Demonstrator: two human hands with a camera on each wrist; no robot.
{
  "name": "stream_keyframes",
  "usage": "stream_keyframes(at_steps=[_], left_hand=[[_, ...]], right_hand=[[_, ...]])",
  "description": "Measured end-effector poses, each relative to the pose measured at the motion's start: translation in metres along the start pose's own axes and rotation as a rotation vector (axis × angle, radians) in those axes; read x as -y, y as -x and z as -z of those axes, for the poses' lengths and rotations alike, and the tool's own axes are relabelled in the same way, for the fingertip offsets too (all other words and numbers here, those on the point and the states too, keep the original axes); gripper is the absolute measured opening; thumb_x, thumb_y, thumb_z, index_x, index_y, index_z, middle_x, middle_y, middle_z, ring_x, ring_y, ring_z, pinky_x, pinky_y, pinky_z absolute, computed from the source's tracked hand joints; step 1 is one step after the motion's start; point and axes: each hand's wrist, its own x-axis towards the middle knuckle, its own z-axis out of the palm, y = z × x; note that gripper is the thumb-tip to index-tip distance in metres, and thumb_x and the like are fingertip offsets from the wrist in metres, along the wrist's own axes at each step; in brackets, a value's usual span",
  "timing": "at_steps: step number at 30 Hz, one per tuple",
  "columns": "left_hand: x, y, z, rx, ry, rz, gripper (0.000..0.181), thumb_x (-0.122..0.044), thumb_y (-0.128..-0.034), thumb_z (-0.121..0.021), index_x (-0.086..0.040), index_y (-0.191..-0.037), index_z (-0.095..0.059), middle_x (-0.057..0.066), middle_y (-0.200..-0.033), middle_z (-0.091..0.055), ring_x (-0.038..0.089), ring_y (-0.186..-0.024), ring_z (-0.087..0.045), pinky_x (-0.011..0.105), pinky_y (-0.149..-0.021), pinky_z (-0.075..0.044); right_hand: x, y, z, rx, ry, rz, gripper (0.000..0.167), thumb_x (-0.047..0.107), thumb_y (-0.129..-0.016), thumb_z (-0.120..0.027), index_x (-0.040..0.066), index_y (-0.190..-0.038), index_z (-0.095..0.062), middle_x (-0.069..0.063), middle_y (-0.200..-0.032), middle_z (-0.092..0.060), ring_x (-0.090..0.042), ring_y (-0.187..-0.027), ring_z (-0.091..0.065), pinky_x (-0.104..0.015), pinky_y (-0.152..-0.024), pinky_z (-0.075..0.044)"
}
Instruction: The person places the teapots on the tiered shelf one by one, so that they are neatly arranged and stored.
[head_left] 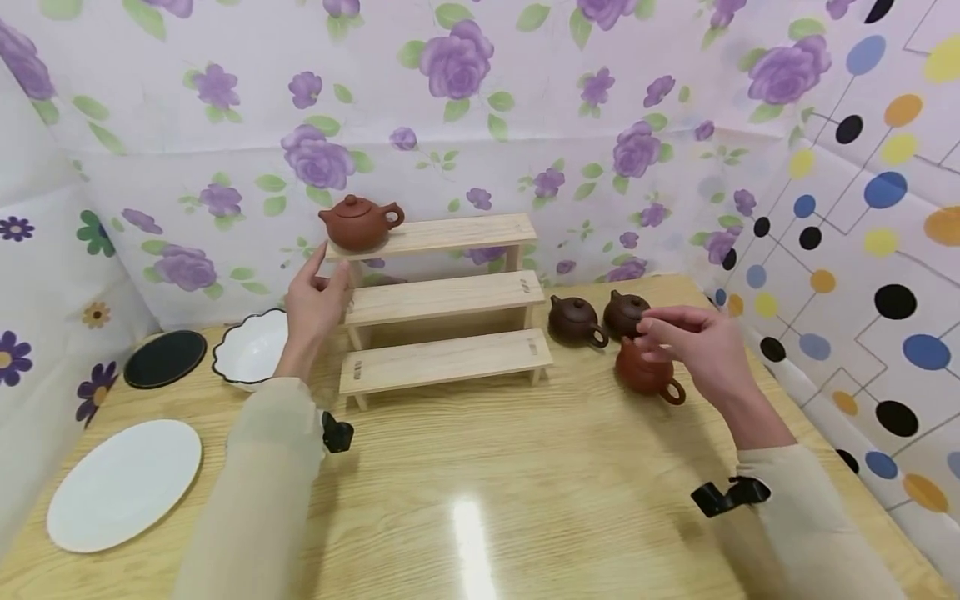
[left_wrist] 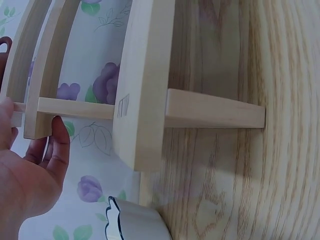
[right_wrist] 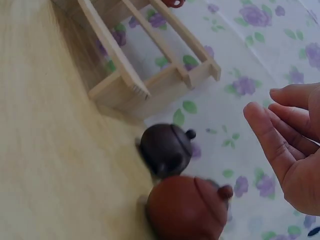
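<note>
left hand (head_left: 315,304): grip closed about the left end of the three-tier wooden stand (head_left: 450,358). on its top tier, left end, sits a brown teapot (head_left: 358,225), spout leftward. right hand (head_left: 701,342): grip empty, thumb and fingertips apart, near the rust-red teapot (head_left: 643,372). that pot stands on the bench (head_left: 420,467), right of the stand; two dark teapots (head_left: 573,322) just behind.

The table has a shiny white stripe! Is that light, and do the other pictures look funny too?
Head view: likely glare, light bouncing off the table; left wrist view: the middle shelf board looks slightly curved, probably lens distortion; right wrist view: duller light, and the nearest red-brown teapot looks a bit soft.
</note>
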Motion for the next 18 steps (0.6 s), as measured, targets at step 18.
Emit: stream_keyframes(at_steps=[18], left_hand=[[0.015,-0.002,-0.012,-0.121,0.033,-0.111,0.058,-0.047,-0.1074,-0.057,-0.027,-0.161,-0.048,-0.005,-0.076,-0.054,0.005,-0.069,-0.051,0.025,-0.071,-0.043]], right_hand=[[-0.055,0.043,0.046,-0.124,-0.026,-0.076,0.016,0.011,-0.093,-0.083,0.009,-0.109,-0.083,0.006,-0.097,-0.081,-0.013,-0.076,-0.078,-0.030,-0.064,-0.063]])
